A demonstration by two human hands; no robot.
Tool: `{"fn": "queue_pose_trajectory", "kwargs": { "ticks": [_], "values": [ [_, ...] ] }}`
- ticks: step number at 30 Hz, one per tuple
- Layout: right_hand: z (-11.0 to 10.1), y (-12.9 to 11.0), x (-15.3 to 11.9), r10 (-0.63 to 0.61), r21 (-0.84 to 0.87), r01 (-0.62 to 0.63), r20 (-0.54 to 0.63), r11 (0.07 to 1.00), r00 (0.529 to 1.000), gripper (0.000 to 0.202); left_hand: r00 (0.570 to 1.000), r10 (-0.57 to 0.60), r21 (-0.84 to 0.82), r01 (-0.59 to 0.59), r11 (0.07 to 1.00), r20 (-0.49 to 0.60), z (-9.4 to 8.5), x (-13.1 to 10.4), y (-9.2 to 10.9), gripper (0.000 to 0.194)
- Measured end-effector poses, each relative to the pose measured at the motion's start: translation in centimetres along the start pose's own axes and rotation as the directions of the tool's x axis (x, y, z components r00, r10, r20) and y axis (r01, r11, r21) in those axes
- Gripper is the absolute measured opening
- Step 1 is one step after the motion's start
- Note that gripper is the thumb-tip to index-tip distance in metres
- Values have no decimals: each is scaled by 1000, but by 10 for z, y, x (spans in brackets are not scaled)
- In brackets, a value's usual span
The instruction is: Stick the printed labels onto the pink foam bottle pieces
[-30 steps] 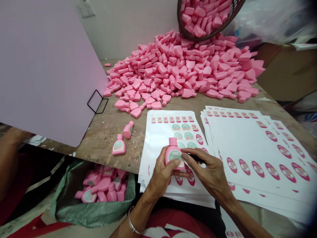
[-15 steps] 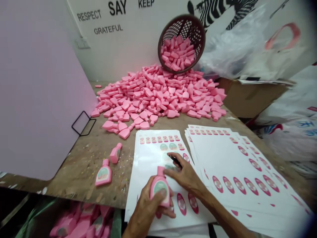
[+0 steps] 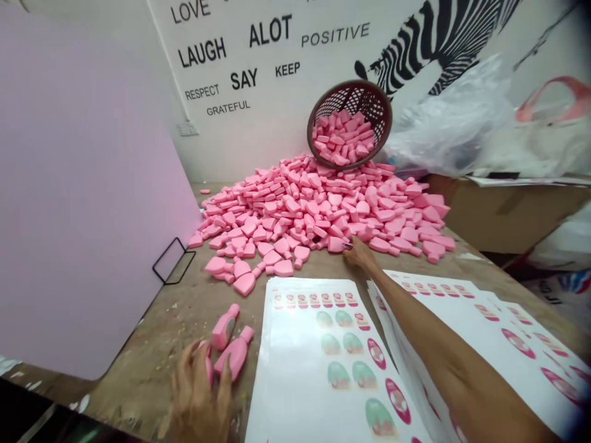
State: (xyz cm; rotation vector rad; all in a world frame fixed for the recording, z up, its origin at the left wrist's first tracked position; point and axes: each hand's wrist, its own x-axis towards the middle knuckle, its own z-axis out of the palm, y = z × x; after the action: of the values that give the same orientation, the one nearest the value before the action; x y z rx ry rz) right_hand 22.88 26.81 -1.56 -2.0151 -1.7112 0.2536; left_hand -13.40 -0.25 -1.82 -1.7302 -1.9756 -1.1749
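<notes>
My left hand (image 3: 201, 391) is at the lower left of the table, its fingers around pink bottle-shaped pieces. One pink bottle (image 3: 235, 355) lies by its thumb, another is partly hidden by the fingers. Just beyond stands a pink bottle with a label on its side (image 3: 225, 327). My right hand (image 3: 359, 253) reaches to the front edge of the big pink pile (image 3: 295, 203), a dark, thin tool (image 3: 348, 246) showing at its fingertips, next to a pink piece. Between the hands lies a white sticker sheet (image 3: 295, 369) with green and pink labels.
More sticker sheets (image 3: 443, 314) lie under my right forearm. A brown basket (image 3: 315, 111) tips toward the pile, pink pieces inside. A pale pink board (image 3: 92, 203) with a black wire stand (image 3: 159, 271) rises at left. A cardboard box (image 3: 503, 215) and plastic bags (image 3: 452, 123) are at right.
My left hand has moved left from the sheet to the table with the labelled bottle it held. My right hand has gone forward to the pile. The view has tilted up.
</notes>
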Motion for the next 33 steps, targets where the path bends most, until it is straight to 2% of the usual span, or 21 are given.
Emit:
{"fn": "queue_pose_trajectory", "kwargs": {
  "ticks": [2,4,8,12,13,15,16,17,18,19,20,22,24,27,28,29,31,33],
  "values": [
    [1,6,7,-9,-57,11,26,998,1000,33,993,52,-30,-56,998,-109,0,0,6,33],
    [1,8,5,-48,-102,53,51,993,998,33,988,92,-112,-107,988,-125,0,2,19,31],
    [-7,2,-16,-156,-135,174,134,976,979,29,982,188,-255,-181,950,4,8,11,54,23],
    [-37,-19,-60,-273,-72,300,253,951,928,27,929,328,-266,-276,924,173,16,20,89,25],
    [-47,-26,-76,-313,-38,338,293,940,903,27,903,368,-250,-312,916,223,16,22,97,31],
    [-68,-38,-112,-408,70,416,398,907,822,24,832,453,-262,-382,887,321,17,26,111,47],
    [-78,-43,-131,-468,149,453,457,879,757,21,786,492,-294,-402,867,375,17,27,116,53],
    [-86,-47,-149,-562,304,475,517,826,646,19,730,526,-346,-404,847,436,17,26,120,53],
    [-92,-50,-166,-609,420,442,548,793,573,17,669,548,-408,-375,832,503,17,23,123,48],
    [-96,-50,-181,-622,490,386,562,782,546,16,614,549,-469,-307,828,567,17,19,124,41],
    [-98,-49,-194,-616,540,317,571,779,542,16,575,529,-516,-205,832,624,17,13,125,33],
    [-97,-44,-213,-552,577,186,563,795,616,18,541,437,-545,48,837,719,16,-1,125,24],
    [-93,-39,-226,-494,608,91,539,789,682,24,556,325,-526,248,814,765,13,-15,127,28],
    [-89,-34,-240,-449,606,53,524,793,724,31,600,258,-537,348,768,757,9,-27,132,35],
    [-88,-32,-243,-424,583,60,513,810,746,32,607,225,-532,388,752,762,9,-28,134,37],
    [-86,-30,-246,-394,555,74,483,828,782,33,595,174,-510,458,728,784,8,-28,135,38],
    [-82,-21,-250,-321,477,114,381,872,867,31,507,72,-438,653,617,859,9,-26,136,33],
    [-75,-9,-253,-279,355,173,273,919,921,27,409,36,-380,807,453,912,10,-24,135,31]
  ]
}}
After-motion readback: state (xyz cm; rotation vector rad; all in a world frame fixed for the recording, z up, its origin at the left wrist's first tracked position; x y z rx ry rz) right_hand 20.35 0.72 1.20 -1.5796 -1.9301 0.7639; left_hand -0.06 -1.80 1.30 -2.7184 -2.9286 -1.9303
